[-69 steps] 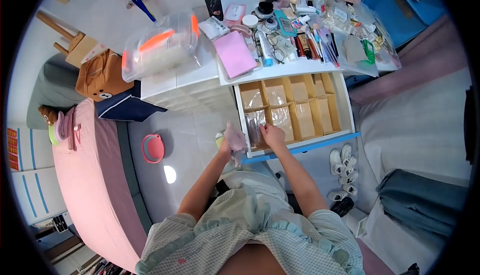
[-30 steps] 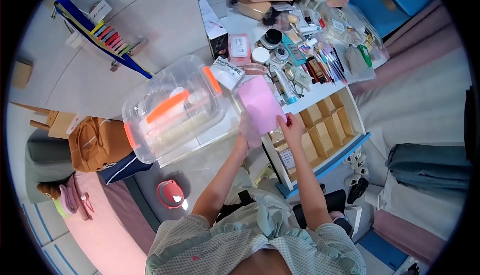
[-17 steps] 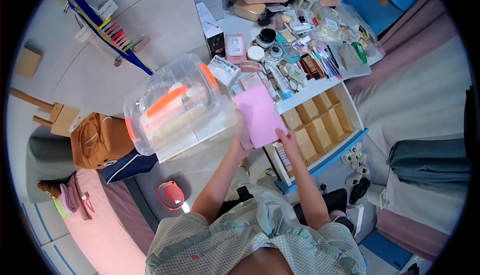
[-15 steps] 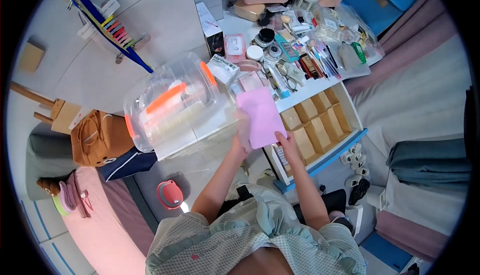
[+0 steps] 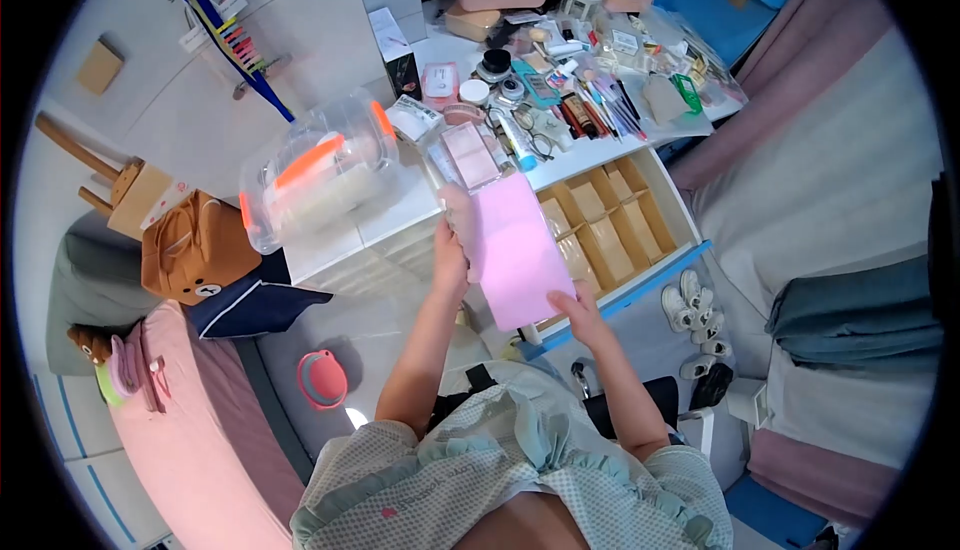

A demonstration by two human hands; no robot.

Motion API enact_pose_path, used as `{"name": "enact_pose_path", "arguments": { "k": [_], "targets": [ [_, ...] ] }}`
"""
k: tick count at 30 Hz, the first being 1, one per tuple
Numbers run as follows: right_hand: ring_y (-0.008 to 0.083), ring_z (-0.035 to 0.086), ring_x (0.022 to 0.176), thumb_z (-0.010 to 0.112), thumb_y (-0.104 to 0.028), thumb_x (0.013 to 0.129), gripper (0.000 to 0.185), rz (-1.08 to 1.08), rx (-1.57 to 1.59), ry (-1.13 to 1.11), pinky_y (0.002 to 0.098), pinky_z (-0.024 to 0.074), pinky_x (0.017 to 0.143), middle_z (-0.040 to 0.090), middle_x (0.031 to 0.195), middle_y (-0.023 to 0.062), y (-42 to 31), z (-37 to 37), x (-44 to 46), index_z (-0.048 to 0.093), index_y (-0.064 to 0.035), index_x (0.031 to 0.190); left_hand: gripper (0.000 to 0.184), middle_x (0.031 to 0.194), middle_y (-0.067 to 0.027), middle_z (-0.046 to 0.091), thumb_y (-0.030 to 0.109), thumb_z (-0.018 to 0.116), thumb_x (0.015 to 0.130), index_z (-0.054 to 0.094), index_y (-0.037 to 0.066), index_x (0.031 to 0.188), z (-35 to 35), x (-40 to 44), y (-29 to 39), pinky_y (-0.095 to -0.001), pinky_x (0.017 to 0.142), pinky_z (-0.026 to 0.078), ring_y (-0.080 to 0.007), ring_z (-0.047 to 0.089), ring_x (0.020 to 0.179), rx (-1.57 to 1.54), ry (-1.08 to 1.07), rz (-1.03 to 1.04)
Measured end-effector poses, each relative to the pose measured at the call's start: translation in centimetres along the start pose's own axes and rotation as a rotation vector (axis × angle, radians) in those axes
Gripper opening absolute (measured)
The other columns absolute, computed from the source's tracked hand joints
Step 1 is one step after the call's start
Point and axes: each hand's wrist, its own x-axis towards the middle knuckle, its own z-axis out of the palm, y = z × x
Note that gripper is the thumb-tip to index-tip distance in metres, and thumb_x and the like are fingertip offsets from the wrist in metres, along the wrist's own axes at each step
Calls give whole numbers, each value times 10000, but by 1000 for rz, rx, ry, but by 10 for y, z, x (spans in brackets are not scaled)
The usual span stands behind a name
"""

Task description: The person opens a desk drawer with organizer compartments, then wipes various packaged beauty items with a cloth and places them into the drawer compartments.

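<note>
My right hand [image 5: 575, 312] grips the lower right corner of a flat pink rectangular piece [image 5: 520, 250], thumb on top. The piece is tilted toward me, above the front edge of the white desk and partly over the open drawer. At its left edge, my left hand [image 5: 453, 255] is closed on a pale pinkish crumpled piece that looks like a cloth [image 5: 458, 212]. Its fingers are partly hidden, and I cannot tell whether they also hold the pink piece.
An open drawer [image 5: 690, 236] with cardboard compartments lies right of the pink piece. A clear lidded box [image 5: 330, 175] with orange latches stands at the desk's left. Cosmetics, brushes and glasses [image 5: 540, 146] crowd the back. A pink bucket [image 5: 323, 380] is on the floor.
The pink piece has come slightly lower and nearer to me. My left hand has moved from over its left side out to its upper left edge. The whole view has shifted a little.
</note>
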Motion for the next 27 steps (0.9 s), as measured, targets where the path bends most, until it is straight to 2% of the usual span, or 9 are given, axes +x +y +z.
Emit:
{"name": "enact_pose_path", "arguments": {
  "k": [3,6,9,12,15,18,21,24,27],
  "targets": [
    [78,501,697,554,-215,787,253,54,18,11,242,401,629,574,725,-2,-4,-15,-21,617,23,848,388,1041,-90,558,116,454,868,369,2,1229,6,-11,1,-271,749,473,-156,572,883,20,40,27],
    [89,517,730,577,-250,755,292,128,65,6,241,404,654,591,768,11,-6,-41,-36,626,14,871,424,1041,-80,564,91,509,827,388,-5,1222,10,-31,17,-269,765,466,-143,556,916,274,-15,-82],
    [101,522,763,604,-328,708,392,268,110,-139,220,384,655,596,816,30,-2,-81,-37,619,11,905,454,1035,-84,575,77,559,782,421,-18,1203,14,-47,41,-267,798,452,-134,542,943,775,-391,-172],
    [94,502,731,604,-351,706,405,319,7,-239,210,364,624,577,784,25,-7,-98,-39,613,13,882,432,1015,-76,586,90,573,774,462,-12,1178,30,-68,47,-265,811,446,-116,542,921,741,-590,-171],
    [88,477,690,607,-367,703,394,325,-111,-271,211,348,595,552,739,11,-19,-101,-41,610,2,842,447,1014,-117,575,116,505,776,440,-3,1201,30,-71,24,-299,850,414,-192,547,941,607,-572,-56],
    [86,464,664,603,-374,708,370,319,-140,-282,208,340,582,531,689,-3,-21,-101,-42,608,-9,770,321,917,-189,608,123,499,798,514,-32,1078,33,-70,8,-334,767,454,-244,593,873,939,-374,215],
    [77,451,649,597,-351,723,341,306,-116,-326,208,331,566,519,680,-13,-23,-92,-44,602,-10,738,260,877,-259,581,144,450,803,533,-29,979,26,-69,-11,-422,723,447,-370,578,816,1351,-74,188],
    [68,446,634,588,-320,740,310,221,-85,-334,214,335,560,513,654,-26,-16,-83,-48,598,-12,703,228,857,-263,574,152,420,811,538,-20,904,30,-72,-16,-472,686,435,-413,555,770,1445,104,226],
    [64,446,625,576,-291,754,296,173,-53,-305,236,346,547,517,652,-35,-23,-75,-54,594,-4,685,227,813,-238,587,127,434,802,551,-31,914,47,-80,-9,-467,653,447,-397,571,712,1520,131,198]
  ]
}}
